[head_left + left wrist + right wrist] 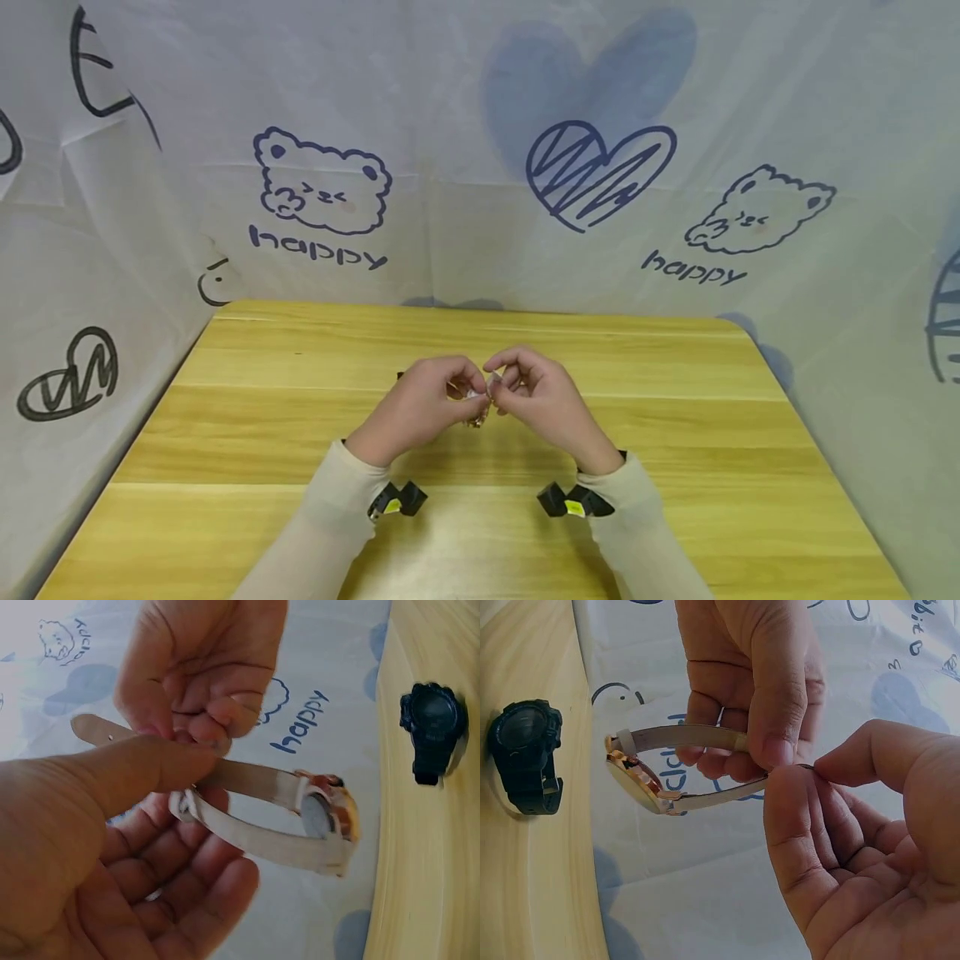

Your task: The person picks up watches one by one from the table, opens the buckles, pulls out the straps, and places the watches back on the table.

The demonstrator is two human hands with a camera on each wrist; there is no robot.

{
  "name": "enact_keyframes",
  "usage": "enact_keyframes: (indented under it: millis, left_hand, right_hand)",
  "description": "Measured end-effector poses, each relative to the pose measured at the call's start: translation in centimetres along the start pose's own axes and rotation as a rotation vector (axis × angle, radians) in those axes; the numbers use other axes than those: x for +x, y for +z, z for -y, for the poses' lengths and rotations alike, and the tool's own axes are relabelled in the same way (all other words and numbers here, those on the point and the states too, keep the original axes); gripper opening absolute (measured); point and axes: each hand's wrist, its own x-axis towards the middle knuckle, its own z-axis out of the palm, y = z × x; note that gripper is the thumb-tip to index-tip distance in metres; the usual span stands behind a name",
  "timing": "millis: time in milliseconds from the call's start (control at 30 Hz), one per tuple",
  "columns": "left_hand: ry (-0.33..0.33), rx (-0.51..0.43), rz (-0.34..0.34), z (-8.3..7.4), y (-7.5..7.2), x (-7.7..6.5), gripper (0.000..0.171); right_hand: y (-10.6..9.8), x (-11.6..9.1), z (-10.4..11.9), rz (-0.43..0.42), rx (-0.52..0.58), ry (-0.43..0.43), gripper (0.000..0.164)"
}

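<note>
A wristwatch with a pale strap (259, 836) and a rose-gold case (343, 817) is held up between both hands, its case hanging toward the table. My left hand (420, 408) pinches the strap, with the thumb lying across it. One strap end with a small hole sticks out past that thumb in the left wrist view. My right hand (551, 408) meets the left and pinches the strap near its end between thumb and index finger. Fingers cover most of where the two strap halves meet, and the dial faces away.
A black digital-style watch (525, 742) lies on the wooden table (247, 433); in the head view my left hand hides most of it. White cloth (450, 100) printed with bears and hearts hangs behind the table and at its sides.
</note>
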Motion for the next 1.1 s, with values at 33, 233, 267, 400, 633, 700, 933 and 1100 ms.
enact_keyframes:
  millis: [33, 233, 267, 400, 633, 700, 933, 1100]
  left_hand:
    - [-0.021, -0.014, 0.009, -0.02, 0.01, 0.00, 0.005]
    - [-0.076, -0.056, 0.005, -0.01, 0.29, 0.05, 0.007]
    - [-0.077, -0.055, -0.001, 0.00, 0.34, 0.04, 0.007]
    - [-0.067, -0.042, -0.017, -0.04, 0.41, -0.02, 0.007]
    - [-0.071, -0.049, 0.017, -0.04, 0.18, -0.09, 0.006]
    - [-0.066, -0.055, 0.018, 0.03, 0.07, -0.09, 0.006]
    - [-0.013, -0.025, -0.058, 0.02, -0.04, -0.07, 0.008]
    - [0.002, -0.028, -0.088, -0.09, 0.02, 0.01, 0.010]
  right_hand:
    - [0.03, -0.02, -0.05, 0.003, -0.007, 0.001, 0.021]
    - [0.16, -0.13, -0.20, -0.012, -0.027, -0.010, 0.016]
    - [0.17, -0.13, -0.22, -0.016, -0.028, -0.013, 0.016]
    - [0.20, -0.04, -0.26, -0.015, -0.007, -0.018, 0.014]
    - [0.11, 0.00, -0.06, 0.037, 0.066, 0.018, 0.011]
    - [0.02, -0.01, 0.07, 0.037, 0.073, 0.025, 0.011]
    - [-0.14, 0.16, 0.16, -0.002, 0.116, 0.028, 0.012]
    - [-0.08, 0.22, 0.15, -0.001, 0.129, 0.035, 0.013]
